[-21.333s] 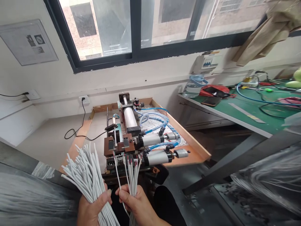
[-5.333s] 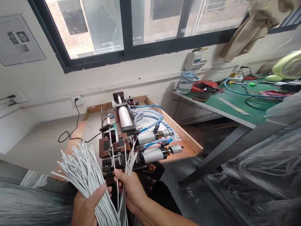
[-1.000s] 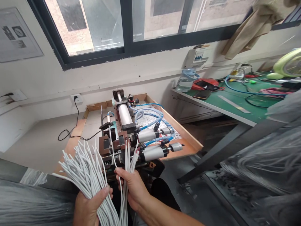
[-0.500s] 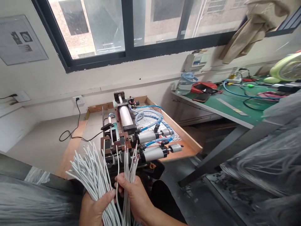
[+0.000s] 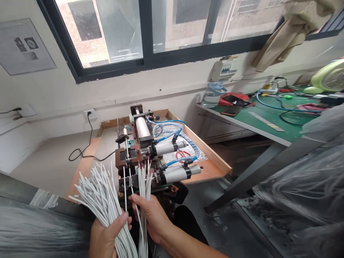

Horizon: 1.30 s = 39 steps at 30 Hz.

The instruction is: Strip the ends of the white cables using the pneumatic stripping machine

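Your right hand [image 5: 154, 216] pinches one pale cable [image 5: 130, 180], its tip now at the pneumatic machine [image 5: 146, 139], whose brown clamp blocks [image 5: 135, 152] have just closed up, apparently working that end. It also holds one red-tipped bundle [image 5: 143, 182]; your left hand [image 5: 104, 231] grips one larger bundle [image 5: 103, 197]. Beyond: three large silver cylinders [image 5: 174, 174].

Nothing can be read; print on the wall sheet [image 5: 27, 48] is too small.
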### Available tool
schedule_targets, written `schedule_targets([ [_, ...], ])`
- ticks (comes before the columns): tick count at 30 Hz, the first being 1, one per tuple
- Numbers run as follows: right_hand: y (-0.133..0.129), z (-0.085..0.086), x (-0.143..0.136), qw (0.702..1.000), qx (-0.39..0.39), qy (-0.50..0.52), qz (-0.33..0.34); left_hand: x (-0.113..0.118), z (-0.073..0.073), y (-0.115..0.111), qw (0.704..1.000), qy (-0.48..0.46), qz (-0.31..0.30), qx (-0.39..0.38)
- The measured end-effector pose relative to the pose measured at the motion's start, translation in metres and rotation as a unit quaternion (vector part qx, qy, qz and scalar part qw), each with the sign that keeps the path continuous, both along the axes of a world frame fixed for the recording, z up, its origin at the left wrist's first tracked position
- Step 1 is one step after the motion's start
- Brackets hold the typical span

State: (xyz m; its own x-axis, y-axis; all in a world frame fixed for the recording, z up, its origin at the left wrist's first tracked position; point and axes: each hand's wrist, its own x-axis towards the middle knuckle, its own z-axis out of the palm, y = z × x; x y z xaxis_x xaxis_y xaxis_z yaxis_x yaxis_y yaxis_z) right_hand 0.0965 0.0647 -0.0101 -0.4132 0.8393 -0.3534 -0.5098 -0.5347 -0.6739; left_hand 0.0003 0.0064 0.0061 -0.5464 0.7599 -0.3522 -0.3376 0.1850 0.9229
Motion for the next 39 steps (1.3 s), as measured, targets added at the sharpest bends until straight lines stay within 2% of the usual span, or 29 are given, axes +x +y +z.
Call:
schedule_targets([
  [3,-0.004,-0.003,0.002,0.997,0.051,0.026,0.057,0.002,0.0,0.001,1.0,0.002,-0.023,0.014],
  [5,-0.007,-0.002,0.003,0.994,0.078,0.037,0.065,0.003,0.001,0.001,0.998,-0.002,-0.052,0.025],
  [10,-0.011,-0.002,0.005,0.995,0.097,-0.001,-0.019,0.002,-0.001,0.002,0.997,0.01,-0.065,0.032],
  [17,-0.005,-0.005,0.006,0.995,0.068,-0.06,-0.042,0.004,0.006,0.005,0.999,-0.039,0.017,0.0],
  [30,-0.006,0.003,0.005,0.993,0.061,-0.063,-0.077,0.003,0.007,0.006,0.999,-0.039,0.032,-0.004],
  [39,0.0,-0.003,0.0,0.998,0.002,-0.033,-0.055,0.005,0.01,0.005,0.999,-0.026,0.022,0.012],
])
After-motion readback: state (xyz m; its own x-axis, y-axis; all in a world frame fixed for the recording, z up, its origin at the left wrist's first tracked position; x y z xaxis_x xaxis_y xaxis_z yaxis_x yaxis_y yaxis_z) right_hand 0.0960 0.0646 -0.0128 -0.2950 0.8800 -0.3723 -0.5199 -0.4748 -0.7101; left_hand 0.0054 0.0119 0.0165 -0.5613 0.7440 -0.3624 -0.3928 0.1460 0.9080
